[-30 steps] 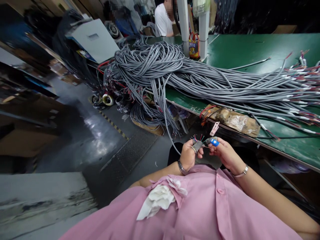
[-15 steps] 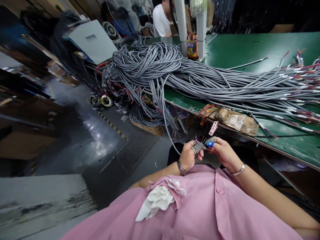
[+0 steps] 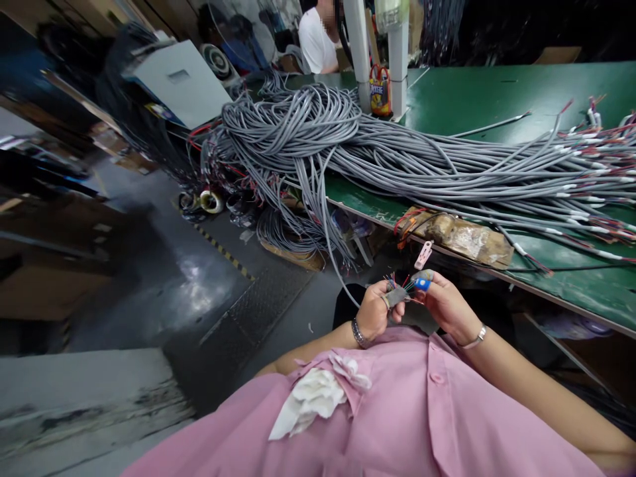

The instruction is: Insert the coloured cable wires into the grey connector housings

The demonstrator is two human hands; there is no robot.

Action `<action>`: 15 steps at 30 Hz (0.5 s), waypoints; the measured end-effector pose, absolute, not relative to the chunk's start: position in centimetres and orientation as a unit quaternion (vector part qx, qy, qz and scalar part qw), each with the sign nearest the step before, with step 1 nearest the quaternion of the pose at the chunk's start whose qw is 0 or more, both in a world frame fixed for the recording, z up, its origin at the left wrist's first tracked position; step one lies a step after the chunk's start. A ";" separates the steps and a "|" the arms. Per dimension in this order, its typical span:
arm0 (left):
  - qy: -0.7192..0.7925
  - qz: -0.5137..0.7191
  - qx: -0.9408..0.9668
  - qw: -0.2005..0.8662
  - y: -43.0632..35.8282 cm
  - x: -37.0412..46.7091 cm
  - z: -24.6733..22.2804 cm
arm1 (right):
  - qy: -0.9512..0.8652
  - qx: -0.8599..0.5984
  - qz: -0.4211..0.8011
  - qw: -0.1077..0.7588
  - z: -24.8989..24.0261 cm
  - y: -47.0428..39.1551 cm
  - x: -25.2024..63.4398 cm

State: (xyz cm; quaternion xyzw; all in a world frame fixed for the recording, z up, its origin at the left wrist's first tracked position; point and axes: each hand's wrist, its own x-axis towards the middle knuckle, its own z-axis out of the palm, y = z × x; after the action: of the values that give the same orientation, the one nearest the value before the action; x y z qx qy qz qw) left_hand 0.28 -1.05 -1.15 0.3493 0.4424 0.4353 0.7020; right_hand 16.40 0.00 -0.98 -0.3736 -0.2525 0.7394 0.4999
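Observation:
Low in front of the pink shirt, my left hand [image 3: 376,310] is closed on the end of a grey cable [image 3: 334,255], whose thin coloured wires [image 3: 391,281] fan out above the fingers. Grey wrapping covers its thumb. Just to the right, my right hand [image 3: 441,301] pinches some of the thin wires between thumb and forefinger; blue tape is round one digit and grey wrapping on another. The fingertips of both hands are a short distance apart. From my left hand the cable runs up to the large grey cable bundle [image 3: 298,126] on the green table [image 3: 497,93].
A taped cardboard piece [image 3: 467,238] and a pink clip [image 3: 424,255] are at the table's near edge. White posts [image 3: 399,66] stand on the table beside a yellow packet [image 3: 380,93]. Across it is a person in white [image 3: 317,41]. A grey-white box [image 3: 183,83] is at left.
My right hand has shifted and turned slightly, showing more of the blue tape. The fingertips are a little farther apart, with thin wires visible between them. My left thumb has tilted slightly.

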 end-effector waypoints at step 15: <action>0.470 0.460 0.390 0.644 -0.9 0.7 -1.0 | -0.378 -0.458 0.658 0.463 -0.5 -0.4 16.8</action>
State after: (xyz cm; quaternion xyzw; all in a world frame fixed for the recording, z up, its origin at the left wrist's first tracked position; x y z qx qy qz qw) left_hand 0.66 -0.94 -0.98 0.3903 0.4703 0.4600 0.6441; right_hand 16.82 -0.41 -0.52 -0.4584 -0.3782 0.6575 0.4632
